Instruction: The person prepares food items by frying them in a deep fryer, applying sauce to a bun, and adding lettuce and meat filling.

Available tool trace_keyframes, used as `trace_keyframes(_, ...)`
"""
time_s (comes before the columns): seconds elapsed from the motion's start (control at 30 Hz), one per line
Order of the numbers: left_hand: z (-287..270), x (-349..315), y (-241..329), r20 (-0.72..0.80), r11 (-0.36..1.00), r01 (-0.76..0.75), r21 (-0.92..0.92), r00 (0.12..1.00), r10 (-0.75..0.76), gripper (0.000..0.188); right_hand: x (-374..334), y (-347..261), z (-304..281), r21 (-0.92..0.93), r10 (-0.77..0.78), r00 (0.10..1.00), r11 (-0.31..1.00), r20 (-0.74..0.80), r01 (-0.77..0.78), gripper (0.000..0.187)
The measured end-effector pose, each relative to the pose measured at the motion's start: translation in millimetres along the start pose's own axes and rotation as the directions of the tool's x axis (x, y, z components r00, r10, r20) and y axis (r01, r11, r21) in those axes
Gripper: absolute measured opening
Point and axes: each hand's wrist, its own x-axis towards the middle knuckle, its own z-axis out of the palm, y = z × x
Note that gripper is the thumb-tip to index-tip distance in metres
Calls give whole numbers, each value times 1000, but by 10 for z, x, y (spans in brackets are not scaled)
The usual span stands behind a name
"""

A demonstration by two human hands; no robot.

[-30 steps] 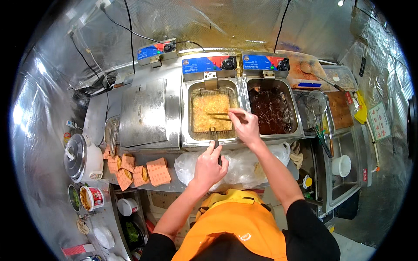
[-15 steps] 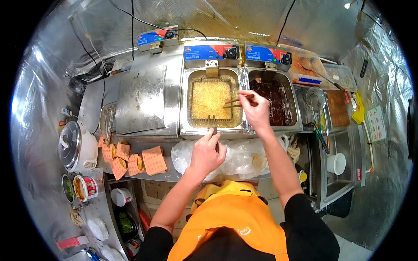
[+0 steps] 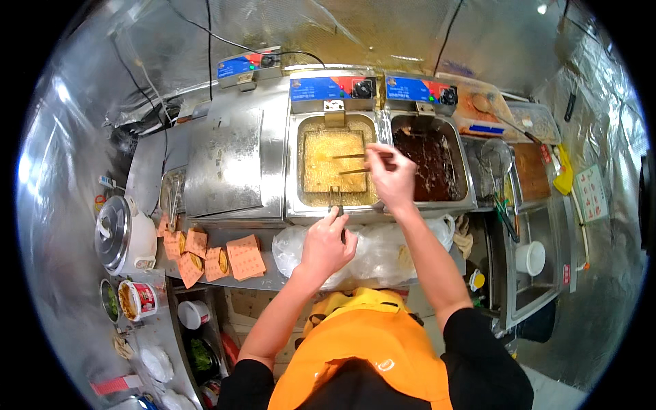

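Observation:
My left hand [image 3: 328,247] is closed around the handle of a square wire fryer basket [image 3: 335,193], at the near edge of a steel deep fryer [image 3: 294,184]. The basket sits in golden, bubbling oil [image 3: 328,154]; what lies under the foam is hard to make out. A pair of long chopsticks [image 3: 352,171] is gripped in my right hand [image 3: 391,179], which hovers over the fryer's right side. Their tips are spread apart and point left, at the foam over the basket. Just right of that hand is a second vat of dark brown liquid [image 3: 429,164].
A steel lid [image 3: 224,157] covers the section on the left. Pink paper packets [image 3: 246,257], some holding food, lie on the near left counter by a white lidded pot [image 3: 140,236]. Clear plastic bags [image 3: 369,253] line the front edge. A white tub [image 3: 529,258] stands at right.
My right hand has come slightly left and nearer. The chopsticks reach further over the basket, their tips wider apart. My left hand stays on the basket handle.

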Motion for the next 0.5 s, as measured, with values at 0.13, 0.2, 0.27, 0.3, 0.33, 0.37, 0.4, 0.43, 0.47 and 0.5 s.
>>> trace_keyframes(0.13, -8, -79, 51, 49, 1000, 5, -10, 999, -5, 31, 352, 327, -44, -208, -29, 999, 977, 43, 38, 17)
trace_keyframes(0.2, -19, -30, 51, 55, 999, 29, 30, 998, -31, 31, 309, 176, -29, -169, -64, 998, 983, 28, 68, 19)
trace_keyframes(0.27, 23, -33, -11, 13, 1000, 6, 21, 1000, -6, 30, 199, -148, 48, -45, -55, 997, 998, -47, 53, 19)
trace_keyframes(0.3, 17, -12, 26, 21, 1000, -3, 16, 1000, 3, 30, 207, 76, 57, -65, -34, 998, 997, 60, 38, 19)
trace_keyframes(0.33, 20, -4, 61, 29, 1000, -13, 10, 999, 13, 30, 223, 308, 56, -86, -10, 986, 996, 165, 25, 18)
trace_keyframes(0.37, 8, -9, 45, 27, 999, -35, 40, 999, 34, 31, 211, 331, 82, -115, -1, 989, 993, 147, 18, 17)
trace_keyframes(0.4, 8, 6, 13, 15, 999, -18, 33, 1000, 17, 31, 180, 141, 54, -119, -43, 994, 991, 97, 55, 16)
trace_keyframes(0.43, 2, -8, -17, 2, 1000, -1, 26, 1000, 1, 31, 167, -73, 16, -99, -25, 999, 995, 30, 28, 16)
trace_keyframes(0.47, 10, -60, -16, 6, 1000, 16, 10, 1000, -16, 31, 113, -269, -44, -85, 8, 999, 996, -43, -12, 16)
trace_keyframes(0.5, 19, -51, -8, 30, 1000, -4, 5, 1000, 4, 33, 139, -89, -39, 9, -3, 996, 1000, -84, 4, 16)
